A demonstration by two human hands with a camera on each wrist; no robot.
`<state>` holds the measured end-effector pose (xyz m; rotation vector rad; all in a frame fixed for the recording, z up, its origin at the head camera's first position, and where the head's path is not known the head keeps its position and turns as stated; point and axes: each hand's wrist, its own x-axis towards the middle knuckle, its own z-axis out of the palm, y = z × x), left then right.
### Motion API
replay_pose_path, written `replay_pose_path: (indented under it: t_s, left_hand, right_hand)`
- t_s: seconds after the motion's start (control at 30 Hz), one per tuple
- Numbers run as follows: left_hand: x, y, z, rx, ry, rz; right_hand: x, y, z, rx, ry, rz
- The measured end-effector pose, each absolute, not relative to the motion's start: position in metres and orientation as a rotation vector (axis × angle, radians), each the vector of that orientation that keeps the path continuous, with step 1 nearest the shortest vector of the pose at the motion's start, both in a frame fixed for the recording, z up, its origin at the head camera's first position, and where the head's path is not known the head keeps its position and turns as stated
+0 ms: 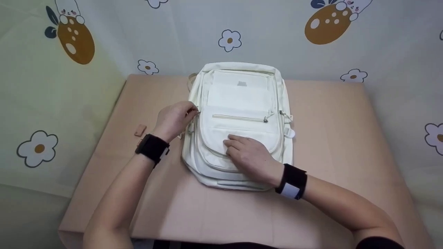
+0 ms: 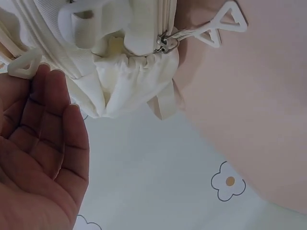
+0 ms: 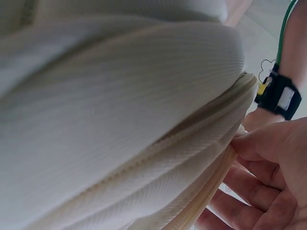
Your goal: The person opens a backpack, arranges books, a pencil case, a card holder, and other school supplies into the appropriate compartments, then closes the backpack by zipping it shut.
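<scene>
A white backpack (image 1: 238, 97) lies on its back with its front face up. At its left side, my left hand (image 1: 175, 117) pinches a zipper pull; in the left wrist view, the white triangular pull (image 2: 25, 64) shows at the fingertips of the left hand (image 2: 45, 153). My right hand (image 1: 252, 157) rests on the lower front pocket, fingers loosely bent. From the right wrist, the thumb of the right hand (image 3: 268, 177) touches the pocket's edge, and folds of the backpack (image 3: 124, 110) hide part of the fingertips.
The backpack lies on a table with a pink cloth (image 1: 332, 138). A small orange-pink block (image 1: 140, 130) is left of the backpack. Other triangular pulls (image 2: 230, 21) hang from its side, above a gathered side pocket (image 2: 136, 79). Patterned curtains (image 1: 193, 34) enclose the table behind and at the sides.
</scene>
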<state>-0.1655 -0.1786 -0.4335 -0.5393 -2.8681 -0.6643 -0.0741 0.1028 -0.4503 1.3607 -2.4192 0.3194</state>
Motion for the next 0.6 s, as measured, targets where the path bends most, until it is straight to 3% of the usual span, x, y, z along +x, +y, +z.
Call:
replay_pose_path:
  t_s: [0.33,0.6]
  left_hand:
    - [-0.170,-0.175,-0.445,-0.441,-2.878,-0.677]
    - [-0.150,-0.174,-0.444,-0.800,-2.656,-0.589]
  right_hand:
    - [-0.074,0.101,-0.451,1.338,-2.436,0.382]
    - [-0.075,0.103,-0.449,1.293,-2.410,0.478]
